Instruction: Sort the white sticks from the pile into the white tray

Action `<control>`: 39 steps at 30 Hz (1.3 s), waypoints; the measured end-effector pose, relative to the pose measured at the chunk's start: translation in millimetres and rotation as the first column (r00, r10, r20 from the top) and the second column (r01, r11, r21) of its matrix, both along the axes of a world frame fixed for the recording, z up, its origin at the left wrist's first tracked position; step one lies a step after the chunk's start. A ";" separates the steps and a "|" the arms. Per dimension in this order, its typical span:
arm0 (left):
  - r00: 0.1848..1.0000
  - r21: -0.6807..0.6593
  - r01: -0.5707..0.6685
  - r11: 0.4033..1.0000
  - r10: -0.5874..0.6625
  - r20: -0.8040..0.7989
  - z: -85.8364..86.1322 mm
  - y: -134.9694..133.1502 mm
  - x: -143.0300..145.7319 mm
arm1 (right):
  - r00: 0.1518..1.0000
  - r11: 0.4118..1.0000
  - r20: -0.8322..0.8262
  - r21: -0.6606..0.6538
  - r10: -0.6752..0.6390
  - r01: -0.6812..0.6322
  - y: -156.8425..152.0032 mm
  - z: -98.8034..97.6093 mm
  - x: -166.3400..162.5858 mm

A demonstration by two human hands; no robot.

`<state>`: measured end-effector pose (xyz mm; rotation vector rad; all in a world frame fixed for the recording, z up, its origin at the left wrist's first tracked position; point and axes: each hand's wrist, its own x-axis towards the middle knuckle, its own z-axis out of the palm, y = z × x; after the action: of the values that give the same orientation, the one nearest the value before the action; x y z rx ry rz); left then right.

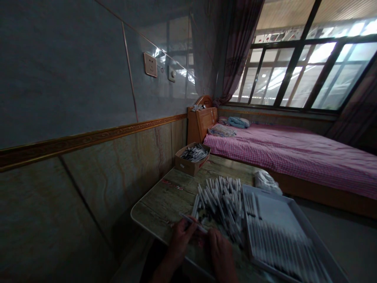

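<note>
A slim, pale pen [202, 228] stretches between my two hands above the table's near edge. My left hand [179, 240] pinches it toward one end, and a thin tip sticks out past the fingers. On the other end my right hand [219, 247] has its fingers closed. Just beyond them lies a heap of white pen barrels [219, 194], with small black parts [203, 215] at its near left side. To the right, a shallow tray [246, 228] holds a long row of similar pens, smeared by motion, and a few more at its far left.
A cardboard box [188, 167] full of grey and black pen pieces stands at the table's far left corner, near the tiled wall [141, 165]. Behind the tray lies a crumpled plastic bag [267, 181]. The bed [282, 147] borders the table's far side.
</note>
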<state>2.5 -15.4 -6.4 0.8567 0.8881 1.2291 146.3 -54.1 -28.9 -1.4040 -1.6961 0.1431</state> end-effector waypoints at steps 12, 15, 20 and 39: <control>0.996 0.036 0.000 0.999 0.003 -0.089 -5.5 1.3 0.2 | 0.992 0.992 -0.128 -0.125 -0.004 -0.012 -3.2 3.8 -2.6; 0.992 0.042 0.071 0.997 -0.066 -0.106 -4.2 0.9 -0.1 | 0.985 0.986 -0.175 -0.163 -0.002 -0.027 -3.4 3.2 -3.7; 0.965 0.085 0.123 0.989 -0.099 -0.242 -8.7 6.3 -0.8 | 0.959 0.967 -0.281 -0.235 0.027 -0.096 -3.7 5.7 -3.1; -0.002 0.209 0.358 0.910 0.224 -0.974 35.1 15.3 30.5 | 0.738 0.959 -0.637 -0.281 -0.221 0.044 -10.9 23.1 14.6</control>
<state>32.9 -0.1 28.7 2.3158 1.7305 0.4340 161.0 -65.0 -5.8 -1.4172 -0.9909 0.7162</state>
